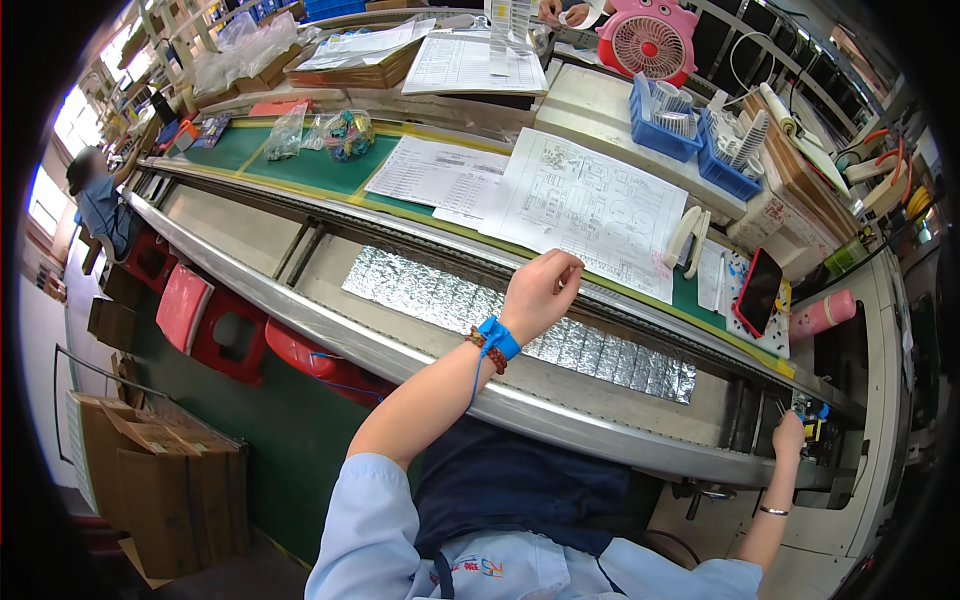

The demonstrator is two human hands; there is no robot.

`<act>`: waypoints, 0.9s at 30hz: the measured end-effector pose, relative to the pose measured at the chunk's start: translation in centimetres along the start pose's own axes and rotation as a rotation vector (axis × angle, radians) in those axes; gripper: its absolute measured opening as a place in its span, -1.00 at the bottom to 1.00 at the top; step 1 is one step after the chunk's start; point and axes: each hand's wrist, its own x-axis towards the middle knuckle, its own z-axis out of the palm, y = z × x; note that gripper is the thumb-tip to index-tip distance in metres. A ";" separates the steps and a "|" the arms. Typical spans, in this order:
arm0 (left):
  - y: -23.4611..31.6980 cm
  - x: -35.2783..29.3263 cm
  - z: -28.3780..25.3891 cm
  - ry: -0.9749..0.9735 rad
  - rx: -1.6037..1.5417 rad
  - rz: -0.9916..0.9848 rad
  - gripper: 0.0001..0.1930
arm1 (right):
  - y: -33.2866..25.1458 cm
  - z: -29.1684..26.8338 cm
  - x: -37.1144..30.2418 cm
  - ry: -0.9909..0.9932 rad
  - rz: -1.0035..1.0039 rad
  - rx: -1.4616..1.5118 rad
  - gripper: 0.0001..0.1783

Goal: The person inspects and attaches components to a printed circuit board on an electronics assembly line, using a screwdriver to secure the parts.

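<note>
My left hand hangs over the line's inner edge, in front of the paper drawing. Its fingers are curled in, and whatever they may hold is hidden. A blue wrist strap with a cord and a beaded bracelet circle that wrist. Far to the right, my right hand is closed around what look like thin metal tweezers, tips up. Right beside it, at the line's right end, sits a small circuit board with yellow and blue parts. A silvery foil-covered strip lies in the line's channel below my left hand.
A metal rail runs along the near side. Behind stand a phone, a pink bottle, a white stapler-like tool, blue bins and a pink fan. Red stools and cartons are at left; another person sits far left.
</note>
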 end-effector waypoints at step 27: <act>-0.5 -0.4 0.0 -0.017 0.093 -0.007 -0.92 | 13.5 5.1 6.9 -0.096 0.295 -0.088 -0.88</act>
